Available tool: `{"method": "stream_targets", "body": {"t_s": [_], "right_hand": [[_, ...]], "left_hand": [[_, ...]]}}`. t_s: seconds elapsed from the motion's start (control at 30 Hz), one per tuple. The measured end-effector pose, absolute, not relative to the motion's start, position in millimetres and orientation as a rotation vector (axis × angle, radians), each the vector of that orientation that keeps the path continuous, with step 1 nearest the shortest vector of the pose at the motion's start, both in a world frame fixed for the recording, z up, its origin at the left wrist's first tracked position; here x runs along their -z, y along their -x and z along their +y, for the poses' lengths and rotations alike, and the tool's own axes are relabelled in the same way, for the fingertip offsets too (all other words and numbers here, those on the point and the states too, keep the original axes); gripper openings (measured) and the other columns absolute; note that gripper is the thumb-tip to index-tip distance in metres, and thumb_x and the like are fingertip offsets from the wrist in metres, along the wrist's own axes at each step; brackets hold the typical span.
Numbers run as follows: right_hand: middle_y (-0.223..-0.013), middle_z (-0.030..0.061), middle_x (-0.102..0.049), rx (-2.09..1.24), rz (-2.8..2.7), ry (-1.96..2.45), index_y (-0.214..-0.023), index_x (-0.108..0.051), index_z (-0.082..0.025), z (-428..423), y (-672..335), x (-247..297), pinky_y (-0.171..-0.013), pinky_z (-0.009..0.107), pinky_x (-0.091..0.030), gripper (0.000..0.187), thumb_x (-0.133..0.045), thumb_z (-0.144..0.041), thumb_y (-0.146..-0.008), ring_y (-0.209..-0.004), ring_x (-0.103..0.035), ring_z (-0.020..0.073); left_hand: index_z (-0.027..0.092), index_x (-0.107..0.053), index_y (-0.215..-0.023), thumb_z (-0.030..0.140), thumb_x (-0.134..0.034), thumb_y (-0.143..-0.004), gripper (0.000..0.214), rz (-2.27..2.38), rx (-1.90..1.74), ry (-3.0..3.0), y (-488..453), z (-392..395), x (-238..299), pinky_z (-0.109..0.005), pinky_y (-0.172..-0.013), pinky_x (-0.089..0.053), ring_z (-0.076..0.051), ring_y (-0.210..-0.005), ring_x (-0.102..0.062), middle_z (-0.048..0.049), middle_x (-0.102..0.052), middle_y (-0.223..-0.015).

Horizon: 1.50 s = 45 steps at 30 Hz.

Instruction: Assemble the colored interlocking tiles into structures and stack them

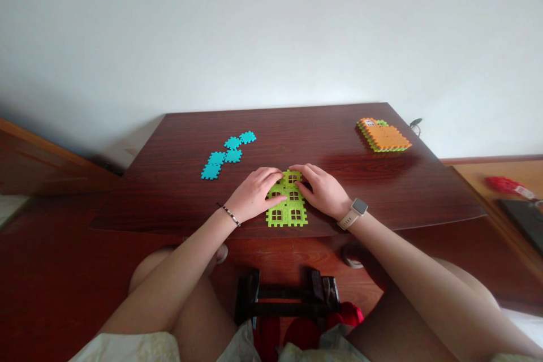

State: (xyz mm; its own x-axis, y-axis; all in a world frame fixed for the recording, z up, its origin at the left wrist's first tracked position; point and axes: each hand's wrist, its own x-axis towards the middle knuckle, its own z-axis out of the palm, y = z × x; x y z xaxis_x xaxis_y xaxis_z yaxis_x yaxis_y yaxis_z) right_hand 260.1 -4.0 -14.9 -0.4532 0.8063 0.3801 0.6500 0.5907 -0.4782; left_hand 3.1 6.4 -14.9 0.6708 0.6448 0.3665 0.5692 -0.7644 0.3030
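Observation:
Lime-green interlocking puzzle tiles with window cut-outs (296, 216) lie flat near the front edge of the table, joined in a block two tiles wide. My left hand (253, 189) curls over the block's left side, its thumb across a middle tile and its fingers at the far left tile, which it partly hides. On the other side, my right hand (321, 188) grips the far right tile, fingertips at its top edge and thumb at its lower right side. Both hands touch the tiles with bent fingers.
Several blue toothed tiles (216, 158) lie in a stepped chain at the left of the dark wooden table (169, 141). A stack of orange and green tiles (387, 137) stands at the back right. A white wall (271, 34) rises behind the table.

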Motion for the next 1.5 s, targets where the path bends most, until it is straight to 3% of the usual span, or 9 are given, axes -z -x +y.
{"method": "stream_targets", "body": {"t_s": [0.3, 0.77, 0.97, 1.27, 1.5], "right_hand": [[-0.138, 0.0150, -0.066, -0.296, -2.284, 1.074, -0.150, -0.054, -0.024, -3.4, -260.2, 15.6, -0.111, 0.057, -0.058, 0.047, -0.059, -0.022, -0.104, -0.128, -0.065, 0.0348], [-0.145, 0.0213, -0.061, -0.272, -2.380, 1.085, -0.161, -0.046, -0.016, -5.0, -260.7, 14.3, -0.115, 0.060, -0.054, 0.064, -0.064, -0.042, -0.105, -0.132, -0.061, 0.0392], [-0.147, 0.0203, -0.060, -0.296, -2.406, 1.054, -0.166, -0.041, -0.020, -5.7, -261.0, 12.9, -0.116, 0.063, -0.053, 0.071, -0.063, -0.048, -0.105, -0.134, -0.059, 0.0400], [-0.147, 0.0222, -0.060, -0.275, -2.431, 1.079, -0.163, -0.044, -0.013, -5.0, -260.6, 14.2, -0.118, 0.062, -0.051, 0.071, -0.062, -0.050, -0.105, -0.136, -0.057, 0.0405], [-0.146, 0.0201, -0.061, -0.257, -2.428, 1.078, -0.163, -0.045, -0.020, -5.4, -259.3, 14.4, -0.115, 0.065, -0.052, 0.066, -0.062, -0.047, -0.105, -0.135, -0.058, 0.0409]], "left_hand": [[0.017, -0.061, -0.136, 0.044, -0.075, -0.101, 0.045, 1.025, -0.687, -2.737, -4.2, 5.6, 16.4, -0.054, -0.115, -0.055, -0.033, -0.131, -0.064, -0.0148, -0.067, -0.138], [0.021, -0.048, -0.146, 0.042, -0.072, -0.103, 0.054, 1.049, -0.743, -2.716, -5.1, 4.9, 20.7, -0.056, -0.111, -0.056, -0.035, -0.131, -0.065, -0.0155, -0.067, -0.138], [0.020, -0.050, -0.150, 0.043, -0.070, -0.103, 0.056, 1.066, -0.701, -2.728, -5.3, 5.2, 20.5, -0.056, -0.114, -0.055, -0.035, -0.134, -0.063, -0.0170, -0.065, -0.143], [0.018, -0.050, -0.152, 0.047, -0.065, -0.106, 0.057, 1.088, -0.652, -2.772, -5.7, 5.1, 19.6, -0.056, -0.115, -0.054, -0.036, -0.133, -0.062, -0.0185, -0.064, -0.144], [0.019, -0.052, -0.150, 0.047, -0.064, -0.107, 0.053, 1.089, -0.653, -2.761, -5.6, 5.2, 19.9, -0.056, -0.115, -0.054, -0.035, -0.132, -0.062, -0.0173, -0.063, -0.142]]}}
